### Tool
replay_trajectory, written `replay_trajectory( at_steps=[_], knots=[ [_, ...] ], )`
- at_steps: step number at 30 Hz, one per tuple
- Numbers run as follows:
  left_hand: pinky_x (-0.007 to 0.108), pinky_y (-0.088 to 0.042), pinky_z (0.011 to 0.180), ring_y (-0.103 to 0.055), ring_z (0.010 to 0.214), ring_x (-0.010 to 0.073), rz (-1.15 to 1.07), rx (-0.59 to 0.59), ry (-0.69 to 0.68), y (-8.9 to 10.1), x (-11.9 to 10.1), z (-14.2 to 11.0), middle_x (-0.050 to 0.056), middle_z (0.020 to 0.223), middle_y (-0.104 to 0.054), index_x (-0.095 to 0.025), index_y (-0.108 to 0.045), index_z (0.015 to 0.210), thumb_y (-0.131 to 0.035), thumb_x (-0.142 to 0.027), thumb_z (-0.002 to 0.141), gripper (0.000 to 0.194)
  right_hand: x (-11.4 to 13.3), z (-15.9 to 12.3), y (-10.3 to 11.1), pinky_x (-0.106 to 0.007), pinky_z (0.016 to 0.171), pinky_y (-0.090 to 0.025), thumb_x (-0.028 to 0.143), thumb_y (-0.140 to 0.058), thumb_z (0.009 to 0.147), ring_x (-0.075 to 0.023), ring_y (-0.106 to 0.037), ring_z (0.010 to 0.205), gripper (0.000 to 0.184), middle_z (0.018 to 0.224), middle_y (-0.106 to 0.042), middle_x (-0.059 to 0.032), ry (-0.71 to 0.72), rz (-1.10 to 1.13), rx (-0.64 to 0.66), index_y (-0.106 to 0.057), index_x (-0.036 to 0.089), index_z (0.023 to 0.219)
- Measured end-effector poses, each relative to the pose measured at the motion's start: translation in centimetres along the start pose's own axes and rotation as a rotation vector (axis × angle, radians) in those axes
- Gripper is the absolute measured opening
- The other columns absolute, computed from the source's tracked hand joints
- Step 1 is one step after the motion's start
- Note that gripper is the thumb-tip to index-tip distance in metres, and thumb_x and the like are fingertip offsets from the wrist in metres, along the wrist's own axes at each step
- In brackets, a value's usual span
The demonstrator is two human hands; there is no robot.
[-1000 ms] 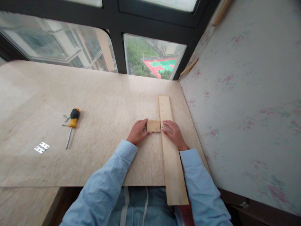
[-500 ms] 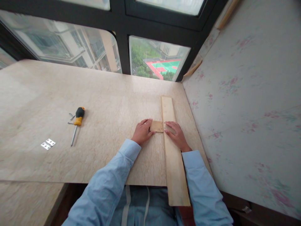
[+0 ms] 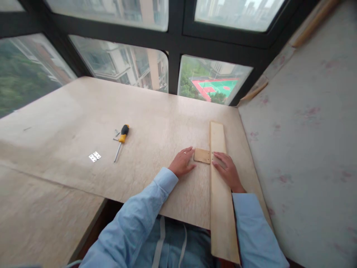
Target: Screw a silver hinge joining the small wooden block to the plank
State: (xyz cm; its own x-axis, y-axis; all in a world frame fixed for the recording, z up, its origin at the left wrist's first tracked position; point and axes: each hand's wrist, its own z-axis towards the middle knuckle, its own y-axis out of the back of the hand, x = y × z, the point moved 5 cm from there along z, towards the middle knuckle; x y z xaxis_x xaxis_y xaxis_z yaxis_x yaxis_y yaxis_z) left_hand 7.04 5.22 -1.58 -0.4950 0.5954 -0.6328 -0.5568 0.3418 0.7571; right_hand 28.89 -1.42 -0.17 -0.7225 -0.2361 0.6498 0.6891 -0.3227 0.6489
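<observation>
A long pale wooden board (image 3: 221, 212) lies lengthwise in front of me, its near end sticking out past the table edge. Against its left side sits a small wooden piece (image 3: 201, 155), with dark holes by the seam on both parts. My left hand (image 3: 182, 162) is beside the small piece's left end, thumb and fingers apart; whether the fingertips touch it I cannot tell. Resting on the long board near the holes, my right hand (image 3: 226, 169) has its fingers stretched out and covers part of the surface.
To the left lies a screwdriver (image 3: 121, 140) with a black and yellow handle, with small screws (image 3: 116, 134) beside it. A silver hinge (image 3: 95, 156) is nearer me. Windows (image 3: 214, 80) border the table (image 3: 156, 123) behind; a papered wall (image 3: 301, 149) rises on the right.
The view has turned left, so everything appears farther right. My left hand has loosened and drawn slightly back from the small wooden piece; my right hand stays on the long board.
</observation>
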Motion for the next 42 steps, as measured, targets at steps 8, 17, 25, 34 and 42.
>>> replay_trajectory(
  at_steps=[8,17,25,34,42],
  knots=[
    [0.048,-0.043,0.112,-0.051,0.134,0.0264,-0.05,-0.127,0.021,4.6,2.5,-6.0,0.015,0.143,-0.055,-0.019,-0.047,0.139,-0.062,-0.034,0.088,0.056,-0.6,-0.1,0.1,-0.052,0.107,-0.044,0.049,-0.059,0.089,-0.0276,-0.061,0.117,0.037,0.122,-0.069,-0.0123,0.017,-0.028,0.012,-0.068,0.022,0.112],
    [0.043,-0.054,0.097,-0.066,0.112,0.0236,0.024,-0.438,0.173,13.7,7.2,-13.8,0.012,0.12,-0.069,-0.018,-0.06,0.124,-0.059,-0.029,0.089,0.036,-1.9,0.2,0.1,-0.055,0.106,-0.045,0.061,-0.054,0.084,-0.0318,-0.063,0.117,0.047,0.12,-0.071,-0.0123,0.017,-0.102,0.082,-0.07,0.023,0.105],
    [0.038,-0.059,0.083,-0.07,0.091,0.0214,0.171,-0.541,0.5,19.8,12.9,-21.2,0.011,0.108,-0.072,-0.016,-0.065,0.116,-0.057,-0.025,0.086,0.032,-3.0,2.2,1.2,-0.058,0.105,-0.047,0.069,-0.057,0.072,-0.0387,-0.065,0.117,0.061,0.122,-0.071,-0.0146,-0.17,-0.191,0.322,-0.069,0.022,0.109],
    [0.043,-0.048,0.101,-0.06,0.119,0.0326,0.426,-0.306,0.75,23.9,18.0,-25.9,0.016,0.128,-0.066,-0.014,-0.054,0.135,-0.071,-0.039,0.074,0.068,8.2,6.1,-3.0,-0.049,0.088,-0.06,0.067,-0.059,0.077,-0.0337,-0.072,0.105,0.059,0.127,-0.069,-0.0136,-0.108,-0.075,0.458,-0.066,0.026,0.119],
    [0.041,-0.051,0.095,-0.066,0.105,0.0276,0.36,-0.379,0.682,23.8,17.9,-24.9,0.009,0.111,-0.073,-0.019,-0.058,0.129,-0.071,-0.031,0.076,0.056,20.7,8.3,-14.3,-0.047,0.094,-0.059,0.053,-0.061,0.087,-0.0261,-0.073,0.102,0.049,0.117,-0.073,-0.013,0.137,0.293,0.712,-0.061,0.023,0.125]
  ],
)
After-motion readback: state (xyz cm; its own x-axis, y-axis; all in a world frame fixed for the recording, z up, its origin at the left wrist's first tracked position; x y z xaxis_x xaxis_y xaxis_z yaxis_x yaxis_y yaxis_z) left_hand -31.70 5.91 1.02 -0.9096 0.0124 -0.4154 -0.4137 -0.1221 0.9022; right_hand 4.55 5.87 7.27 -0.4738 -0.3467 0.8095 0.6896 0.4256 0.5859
